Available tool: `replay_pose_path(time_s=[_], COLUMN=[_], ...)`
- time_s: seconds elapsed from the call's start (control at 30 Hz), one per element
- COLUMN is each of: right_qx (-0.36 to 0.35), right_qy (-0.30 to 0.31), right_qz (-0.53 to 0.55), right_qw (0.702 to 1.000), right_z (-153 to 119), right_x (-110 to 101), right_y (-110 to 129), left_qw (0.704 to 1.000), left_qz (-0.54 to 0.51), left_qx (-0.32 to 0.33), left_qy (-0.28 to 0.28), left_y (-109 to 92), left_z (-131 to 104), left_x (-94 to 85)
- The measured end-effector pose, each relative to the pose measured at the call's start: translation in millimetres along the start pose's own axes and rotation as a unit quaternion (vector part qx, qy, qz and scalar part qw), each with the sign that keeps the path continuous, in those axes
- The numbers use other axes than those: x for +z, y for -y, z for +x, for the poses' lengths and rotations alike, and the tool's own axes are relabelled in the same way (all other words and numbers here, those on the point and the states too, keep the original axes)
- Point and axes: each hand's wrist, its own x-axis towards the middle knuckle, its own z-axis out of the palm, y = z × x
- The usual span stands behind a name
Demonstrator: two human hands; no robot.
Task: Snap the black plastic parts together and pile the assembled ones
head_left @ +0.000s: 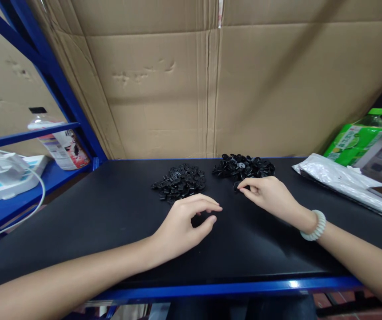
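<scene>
Two heaps of small black plastic parts lie toward the back of the black tabletop (127, 231). The left heap (181, 180) has small pieces with holes and short stubs; the right heap (244, 165) shows rounder, disc-like pieces. My right hand (269, 195), with a pale beaded bracelet (316, 226) at the wrist, pinches a small black plastic part (236, 186) just in front of the right heap. My left hand (187, 222) hovers in front of the left heap, fingers and thumb apart, nothing between them.
A cardboard wall (157, 89) closes off the back. On the left, a blue shelf (67, 173) carries a bottle (61, 142) and a white power strip (21, 180) with a trailing cable. At right lie a silvery plastic bag (340, 178) and a green pack (354, 142).
</scene>
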Motion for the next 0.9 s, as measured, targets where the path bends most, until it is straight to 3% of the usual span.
replay_pose_path(time_s=[0.1, 0.2, 0.37, 0.47, 0.6, 0.77, 0.9], right_qx=[-0.044, -0.132, -0.225, -0.166, -0.020, -0.024, -0.006], right_qy=[-0.075, -0.118, -0.014, 0.017, 0.036, 0.030, 0.058], right_qz=[0.069, 0.103, 0.185, 0.295, 0.460, 0.484, 0.507], right_qw=[0.994, 0.979, 0.957, 0.941, 0.887, 0.874, 0.860], right_z=[-2.1, -7.5, -20.0, -23.3, -21.5, -17.8, -15.8], right_x=[-2.7, -3.4, 1.1, 3.7, 7.0, 11.5, 13.1], right_y=[9.6, 26.1, 49.8, 52.9, 51.9, 54.1, 54.9], left_qw=[0.995, 0.965, 0.906, 0.892, 0.882, 0.887, 0.902], left_qz=[-0.065, -0.188, -0.333, -0.367, -0.389, -0.370, -0.334], left_qx=[-0.076, -0.183, -0.261, -0.264, -0.256, -0.275, -0.271], left_qy=[-0.010, -0.014, -0.005, 0.023, 0.068, 0.018, 0.023], left_y=[1.3, 3.1, 2.8, 1.5, 1.1, -0.3, -3.0], left_z=[2.0, 4.9, 5.4, 4.1, 4.0, 3.2, 2.0], left_x=[1.4, 3.6, 6.9, 6.7, 6.0, 9.4, 10.2])
